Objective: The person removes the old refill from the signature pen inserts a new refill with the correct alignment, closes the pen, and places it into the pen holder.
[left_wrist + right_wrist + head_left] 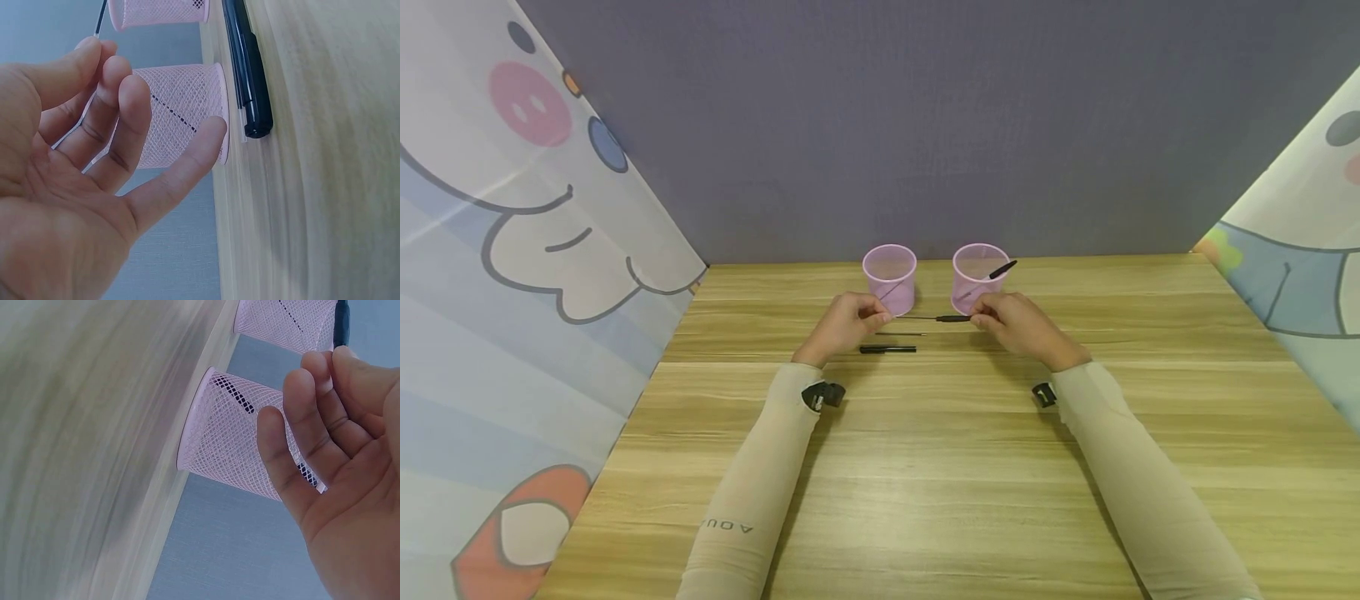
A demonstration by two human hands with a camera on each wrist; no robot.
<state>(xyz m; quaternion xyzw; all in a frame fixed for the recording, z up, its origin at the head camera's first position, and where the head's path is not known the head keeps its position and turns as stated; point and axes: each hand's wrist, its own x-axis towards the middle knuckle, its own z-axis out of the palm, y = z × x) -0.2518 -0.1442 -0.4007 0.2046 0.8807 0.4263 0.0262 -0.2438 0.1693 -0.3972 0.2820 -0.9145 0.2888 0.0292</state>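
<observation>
Between my two hands stretches a thin dark pen refill [917,317] with a black pen piece [953,318] at its right end. My left hand [848,323] pinches the refill's left end between thumb and forefinger, its other fingers loosely bent. My right hand [1017,325] pinches the black piece [341,324] by its outer end. Just below, on the table, lie another thin refill [901,334] and a black pen [887,350] with a clip. Whether the held refill sits inside the black piece or only touches it, I cannot tell.
Two pink mesh pen cups stand near the back wall. The left cup [890,265] has a thin dark stick inside; the right cup [981,260] holds a white pen with a black cap [1003,269]. A grey panel [925,125] rises behind the wooden table [940,500].
</observation>
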